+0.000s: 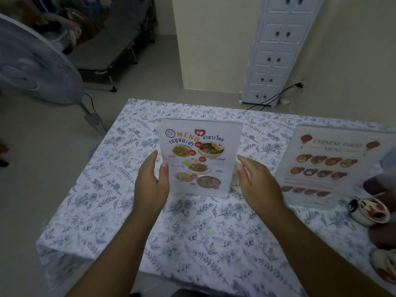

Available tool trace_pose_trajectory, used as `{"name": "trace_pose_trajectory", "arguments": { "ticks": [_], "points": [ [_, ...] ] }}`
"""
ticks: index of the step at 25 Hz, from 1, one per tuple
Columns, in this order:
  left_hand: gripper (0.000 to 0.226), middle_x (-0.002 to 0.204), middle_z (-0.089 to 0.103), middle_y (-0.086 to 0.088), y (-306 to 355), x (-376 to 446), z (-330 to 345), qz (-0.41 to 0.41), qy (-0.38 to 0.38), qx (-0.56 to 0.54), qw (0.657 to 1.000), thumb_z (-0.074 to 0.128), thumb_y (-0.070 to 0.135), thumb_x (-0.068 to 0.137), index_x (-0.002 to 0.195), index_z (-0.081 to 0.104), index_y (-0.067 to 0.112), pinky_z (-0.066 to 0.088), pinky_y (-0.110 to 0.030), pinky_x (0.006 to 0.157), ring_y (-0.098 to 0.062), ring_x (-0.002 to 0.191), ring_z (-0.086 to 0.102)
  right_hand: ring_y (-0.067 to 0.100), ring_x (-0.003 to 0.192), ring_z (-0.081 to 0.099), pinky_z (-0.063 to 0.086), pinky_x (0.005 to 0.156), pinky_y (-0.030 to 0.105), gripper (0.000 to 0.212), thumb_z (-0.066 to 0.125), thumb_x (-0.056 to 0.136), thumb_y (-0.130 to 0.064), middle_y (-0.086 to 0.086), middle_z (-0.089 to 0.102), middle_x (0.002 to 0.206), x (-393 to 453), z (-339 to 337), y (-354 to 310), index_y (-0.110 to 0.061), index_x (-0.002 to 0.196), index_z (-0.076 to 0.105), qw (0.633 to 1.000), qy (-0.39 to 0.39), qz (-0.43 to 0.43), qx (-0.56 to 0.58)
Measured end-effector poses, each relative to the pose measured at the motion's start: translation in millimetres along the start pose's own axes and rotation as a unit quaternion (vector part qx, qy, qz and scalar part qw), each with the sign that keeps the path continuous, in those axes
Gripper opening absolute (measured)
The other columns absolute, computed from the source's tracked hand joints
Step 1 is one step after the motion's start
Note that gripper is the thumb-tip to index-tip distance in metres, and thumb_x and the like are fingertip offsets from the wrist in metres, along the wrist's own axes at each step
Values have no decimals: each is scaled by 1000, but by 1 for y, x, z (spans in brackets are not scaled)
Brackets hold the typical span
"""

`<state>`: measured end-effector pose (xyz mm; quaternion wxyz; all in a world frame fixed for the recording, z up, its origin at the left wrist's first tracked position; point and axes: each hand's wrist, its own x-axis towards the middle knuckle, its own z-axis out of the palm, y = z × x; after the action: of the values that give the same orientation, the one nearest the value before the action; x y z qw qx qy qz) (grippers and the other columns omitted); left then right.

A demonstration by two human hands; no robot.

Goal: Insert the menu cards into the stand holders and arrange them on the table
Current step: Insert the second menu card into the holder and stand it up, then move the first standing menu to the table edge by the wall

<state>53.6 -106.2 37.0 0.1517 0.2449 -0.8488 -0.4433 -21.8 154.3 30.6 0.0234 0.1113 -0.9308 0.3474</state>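
A clear stand holder with the Thai menu card (200,159) inside stands upright near the middle of the floral tablecloth (120,189). My left hand (151,185) grips its left edge, thumb on the front and fingers behind. My right hand (256,185) is spread beside the stand's right edge, thumb and fingertips right at the edge; I cannot tell whether they touch it. A second holder with a Chinese food menu card (327,166) stands at the right of the table, leaning back.
Small white and red patterned cups (371,213) and blurred brown shapes sit at the table's right edge. A standing fan (32,67) is on the floor to the left. A white drawer cabinet (276,50) and a cable are against the far wall.
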Motion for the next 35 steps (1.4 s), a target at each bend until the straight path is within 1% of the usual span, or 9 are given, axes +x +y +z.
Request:
{"name": "trace_pose_trajectory", "arguments": {
  "ticks": [4,8,13,16,21,24,26,32,35],
  "points": [
    [62,170,29,1,8,-59,19,72,-59,85,992,43,43,106,162,31,19,15,-37,127,-9,157,14,11,150,23,15,122,37,58,37,102,-49,-6,38,159,-45,-27,18,-24,154,37,993,-45,-18,-110],
    [70,172,20,2,25,-97,58,187,-153,138,960,39,51,103,164,25,17,6,-30,127,-5,156,4,12,153,12,7,125,37,68,29,100,-57,-5,22,166,-88,-53,49,-23,159,24,979,-74,55,-182],
    [75,174,17,4,66,-101,113,265,-263,116,920,39,58,102,165,18,22,3,-23,122,-9,159,7,17,153,14,12,124,38,72,35,99,-59,-1,25,165,-110,-96,85,-20,158,27,964,-44,161,-208],
    [76,171,27,-2,103,-86,147,220,-301,66,926,51,48,102,165,17,20,17,-28,119,-20,158,22,27,143,39,32,117,41,58,53,99,-40,8,48,152,-93,-131,105,-11,148,46,974,22,203,-95],
    [66,151,56,-6,143,-52,198,118,-286,13,951,66,29,98,156,40,16,45,-40,110,-28,142,51,29,107,66,55,89,41,26,56,99,-19,10,69,119,-26,-173,141,-11,123,60,948,129,278,85],
    [13,101,73,22,145,-37,218,106,-232,-9,967,68,24,97,103,70,36,54,-12,73,-9,102,74,27,98,67,52,75,31,20,53,101,-24,8,72,106,10,-182,168,-10,109,66,945,80,301,100],
    [25,81,72,27,152,-28,227,104,-207,-18,973,69,23,96,84,65,44,58,-15,68,5,82,72,25,82,67,43,59,24,23,56,100,-25,5,72,86,28,-190,188,-10,86,66,953,81,278,90],
    [15,90,74,25,238,39,289,116,-148,-92,978,67,27,97,100,72,40,65,-37,78,-3,86,75,24,77,68,55,68,32,32,58,98,-30,7,74,84,138,-257,217,-4,89,74,958,145,222,112],
    [17,91,78,22,290,75,351,114,-148,-158,970,66,25,98,95,74,39,65,-40,79,-6,87,75,19,69,63,43,54,21,29,58,99,-33,1,69,78,201,-310,248,-11,87,73,967,172,170,74]
  ]
}}
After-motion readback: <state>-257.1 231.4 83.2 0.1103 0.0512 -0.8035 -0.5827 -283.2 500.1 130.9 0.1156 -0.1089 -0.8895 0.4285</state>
